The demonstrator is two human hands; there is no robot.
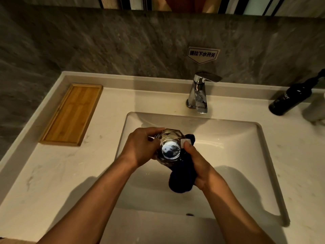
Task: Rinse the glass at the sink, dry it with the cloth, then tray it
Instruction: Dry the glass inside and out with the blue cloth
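Observation:
Over the white sink basin (228, 138), my left hand (140, 147) grips a clear faceted glass (170, 147), tipped so one round end faces me. My right hand (198, 164) holds a dark blue cloth (181, 180) against the glass's right side, thumb pressed near the rim. The cloth hangs down below the glass. A bamboo tray (70, 115) lies on the counter to the left of the basin, with nothing in it.
A chrome faucet (198, 92) stands behind the basin; no water runs from it. A black pump bottle (292, 99) and a pale container (314, 110) sit at the right rear of the counter. A grey stone wall with a small sign rises behind.

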